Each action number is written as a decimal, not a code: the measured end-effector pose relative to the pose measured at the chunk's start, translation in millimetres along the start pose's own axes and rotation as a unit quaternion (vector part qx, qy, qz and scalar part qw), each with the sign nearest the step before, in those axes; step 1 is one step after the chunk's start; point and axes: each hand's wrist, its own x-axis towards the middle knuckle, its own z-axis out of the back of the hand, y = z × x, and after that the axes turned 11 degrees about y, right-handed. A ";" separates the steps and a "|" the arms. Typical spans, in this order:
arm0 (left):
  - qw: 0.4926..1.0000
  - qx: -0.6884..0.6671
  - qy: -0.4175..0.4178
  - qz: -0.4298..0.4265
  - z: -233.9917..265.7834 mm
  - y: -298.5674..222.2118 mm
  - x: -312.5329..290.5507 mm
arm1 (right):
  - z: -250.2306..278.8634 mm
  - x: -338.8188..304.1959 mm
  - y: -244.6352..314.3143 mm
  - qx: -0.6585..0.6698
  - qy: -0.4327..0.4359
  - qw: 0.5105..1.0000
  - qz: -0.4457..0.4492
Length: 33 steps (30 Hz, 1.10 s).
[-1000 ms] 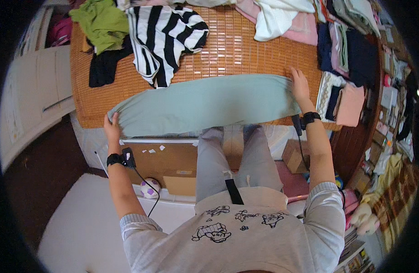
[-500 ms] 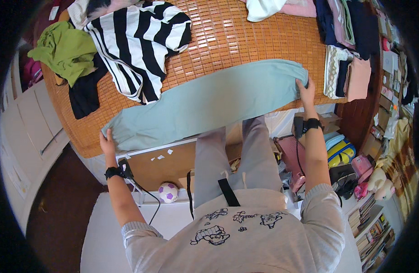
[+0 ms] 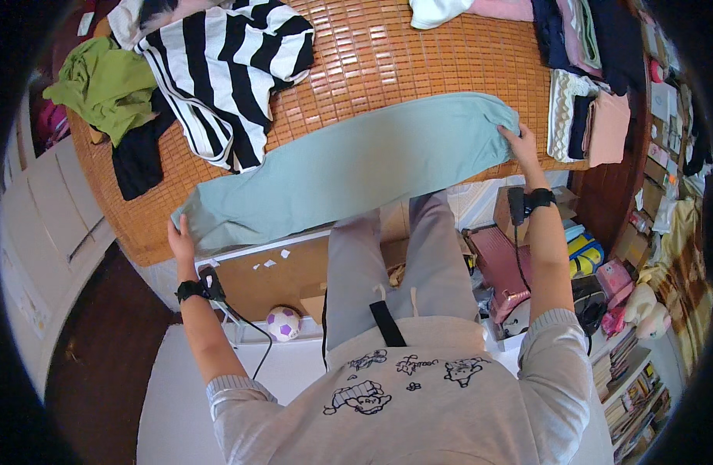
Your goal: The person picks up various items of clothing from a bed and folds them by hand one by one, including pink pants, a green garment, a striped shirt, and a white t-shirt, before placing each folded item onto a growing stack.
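So from my remote seat I've got both hands on a pale green garment (image 3: 348,170) — left hand (image 3: 181,240) with its fingers pinching one end, right hand (image 3: 521,147) with its fingers gripping the other. It's stretched out long along the near edge of a shiny orange-brown bamboo mat (image 3: 356,77), overlapping that edge; can't tell how much weight the mat takes.

The striped black-and-white top (image 3: 217,74) comes down to its upper edge, with a lime green garment (image 3: 101,89) and a black one (image 3: 139,159) bunched farther left. Over on the right I see a peach folded garment (image 3: 608,128) at the end of a neat row.

Room's pretty packed: white cabinet (image 3: 54,217) on the left, white-and-purple ball (image 3: 283,323) down below, and on the right a plush toy (image 3: 647,310) above a bookshelf (image 3: 635,395) — lots of books.
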 end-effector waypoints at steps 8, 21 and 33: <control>0.999 -0.042 -0.030 -0.006 8.6 20.4 -9.9 | 40.7 1.9 1.8 0.067 0.116 0.989 -0.066; 0.994 -0.098 0.030 -0.032 -73.5 -44.2 -25.6 | 113.1 36.7 -25.8 -0.442 -0.179 0.879 -0.025; 0.996 -0.080 -0.019 -0.029 -46.4 -30.8 -29.3 | 38.9 8.4 -12.8 -0.437 -0.143 0.866 0.197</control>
